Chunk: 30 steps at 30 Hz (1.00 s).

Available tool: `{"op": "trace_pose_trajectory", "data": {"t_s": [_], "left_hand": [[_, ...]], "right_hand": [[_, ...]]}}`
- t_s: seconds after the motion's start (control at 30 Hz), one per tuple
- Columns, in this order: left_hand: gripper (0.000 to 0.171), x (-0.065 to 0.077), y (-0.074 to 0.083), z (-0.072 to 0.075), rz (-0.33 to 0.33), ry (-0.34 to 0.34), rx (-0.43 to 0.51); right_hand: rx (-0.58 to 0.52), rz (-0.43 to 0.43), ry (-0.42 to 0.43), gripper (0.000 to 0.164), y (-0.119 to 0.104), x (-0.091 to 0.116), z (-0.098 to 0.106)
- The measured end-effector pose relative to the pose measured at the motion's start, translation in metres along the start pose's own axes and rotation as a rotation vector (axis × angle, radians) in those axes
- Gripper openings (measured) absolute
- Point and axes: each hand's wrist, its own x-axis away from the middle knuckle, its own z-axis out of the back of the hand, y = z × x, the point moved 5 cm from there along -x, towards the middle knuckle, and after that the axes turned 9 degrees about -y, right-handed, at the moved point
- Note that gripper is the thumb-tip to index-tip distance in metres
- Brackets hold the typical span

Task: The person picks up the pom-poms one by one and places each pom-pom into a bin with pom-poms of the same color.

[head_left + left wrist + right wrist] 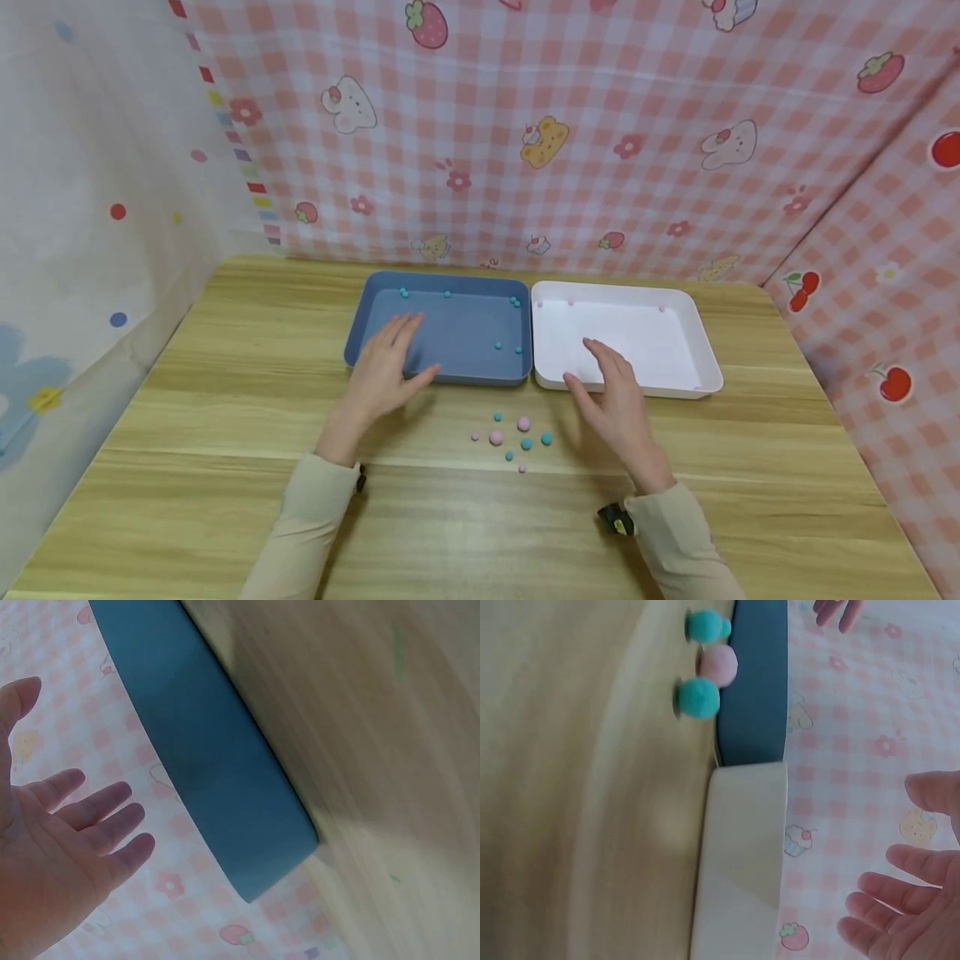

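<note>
Wood-grain table (465,533): blue tray (457,329), white tray (637,333), side by side. Pink balls (496,438), teal balls (527,444): loose in front, some inside; probably light, soft, apt to roll; best pinched across the middle. Left hand (385,371), right hand (618,408): by trays, fingers loosely extended, empty.

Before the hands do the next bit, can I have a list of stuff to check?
1. Left hand free: ok, it holds nothing.
2. Right hand free: ok, also empty.
3. Blue tray and white tray side by side: ok.
4. Table clear of balls: not ok, teal balls and pink balls lie mixed there.
5. Only teal in blue tray: cannot tell, left hand hides part.
</note>
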Motion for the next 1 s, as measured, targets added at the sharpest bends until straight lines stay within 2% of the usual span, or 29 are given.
{"op": "trace_pose_trajectory", "data": {"t_s": [0.2, 0.33, 0.47, 0.6, 0.77, 0.87, 1.0], "left_hand": [[0.069, 0.003, -0.009, -0.001, 0.022, -0.019, 0.096], [0.067, 0.005, -0.015, -0.002, 0.045, -0.050, 0.201], [0.060, 0.006, -0.018, -0.001, 0.031, -0.055, 0.297], [0.048, 0.005, -0.022, -0.001, 0.028, -0.060, 0.374], [0.039, 0.004, -0.026, -0.005, 0.059, -0.096, 0.470], [0.035, 0.004, -0.028, -0.007, 0.079, -0.113, 0.513], [0.033, 0.004, -0.031, -0.010, 0.100, -0.128, 0.549]], "right_hand": [[-0.062, 0.036, 0.014, 0.045, -0.004, 0.009, -0.005], [-0.093, 0.044, -0.020, 0.044, -0.008, 0.014, -0.011], [-0.161, 0.021, -0.061, 0.043, -0.008, 0.020, -0.016], [-0.273, -0.037, -0.138, 0.041, -0.008, 0.023, -0.024], [-0.426, -0.177, -0.257, 0.039, -0.003, 0.028, -0.036], [-0.477, -0.238, -0.306, 0.039, 0.000, 0.029, -0.043], [-0.500, -0.263, -0.349, 0.040, 0.002, 0.030, -0.048]]}}
